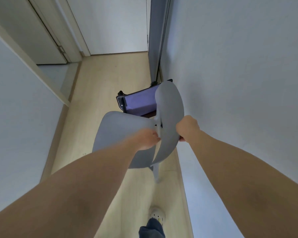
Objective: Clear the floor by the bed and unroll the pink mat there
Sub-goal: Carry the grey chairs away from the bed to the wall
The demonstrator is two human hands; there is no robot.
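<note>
both bare arms reach forward and down and converge toward the middle: the left forearm (86,177) from the lower left, the right forearm (230,162) from the lower right. the left hand (147,139) is knuckles-up, fingers curled on the smooth grey plastic chair (117,127) at the inner edge of its backrest. the right hand (187,127) is fisted over the backrest's outer rim, wrist straight. below, a dark trouser leg (151,229) ends in a white perforated clog (156,214).

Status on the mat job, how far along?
Early. In hand: left hand and right hand grip the grey chair by its backrest, in a corridor. Nothing visibly finished. Left: no bed or pink mat in view, so unrolling is not yet shown.
</note>
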